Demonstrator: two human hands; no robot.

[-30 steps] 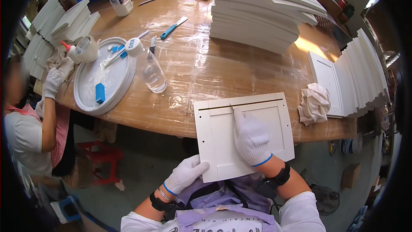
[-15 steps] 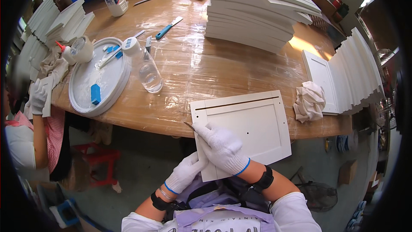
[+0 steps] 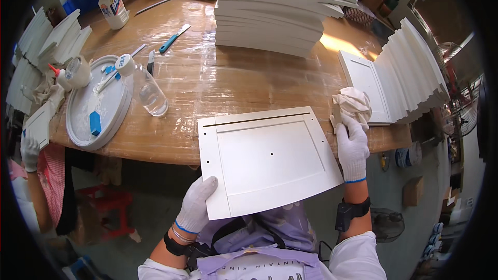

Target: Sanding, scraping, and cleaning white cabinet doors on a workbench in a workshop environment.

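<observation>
My left hand (image 3: pixel 196 203), in a white knitted glove, grips the lower left edge of a white framed panel (image 3: pixel 270 156), its thumb on top. The panel lies tilted across the table's front edge, with a dark slot along its far side and several small holes. At the panel's right, my gloved right hand (image 3: pixel 354 146) has its fingers closed at the near edge of a crumpled off-white cloth (image 3: pixel 353 105). Whether the thin blade seen before is still in this hand, I cannot make out.
A tall stack of white panels (image 3: pixel 264 26) stands at the back; more lean at the right (image 3: pixel 410 78). On the left are a clear bottle (image 3: pixel 151 96), a round lid with blue blocks (image 3: pixel 78 116), a teal-handled scraper (image 3: pixel 168 44) and a co-worker's gloved hand (image 3: pixel 30 153).
My right hand, which held a thin blade at the panel's left edge, has moved right to the cloth. My left hand has shifted left along the panel. The whole view has swung right.
</observation>
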